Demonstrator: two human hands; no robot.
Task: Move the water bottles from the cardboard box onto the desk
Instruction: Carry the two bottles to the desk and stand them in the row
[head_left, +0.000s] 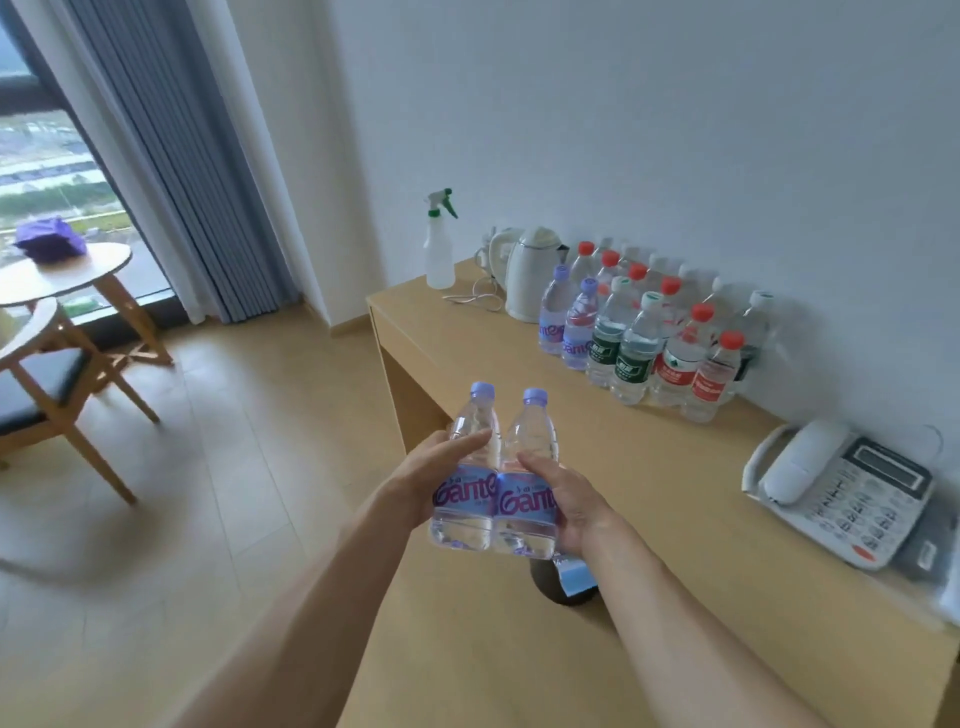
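Above the near end of the counter I hold two purple-capped water bottles upright and side by side, touching. My left hand has its fingers curled round the left bottle; my right hand has its fingers clamped on the right bottle. Just below them a dark round thing lies on the counter, too blurred to name, perhaps with a label scrap on it. Further right sits a telephone. Beyond, a cluster of water bottles with red, white and purple caps stands against the wall, then a white kettle and a spray bottle at the far end.
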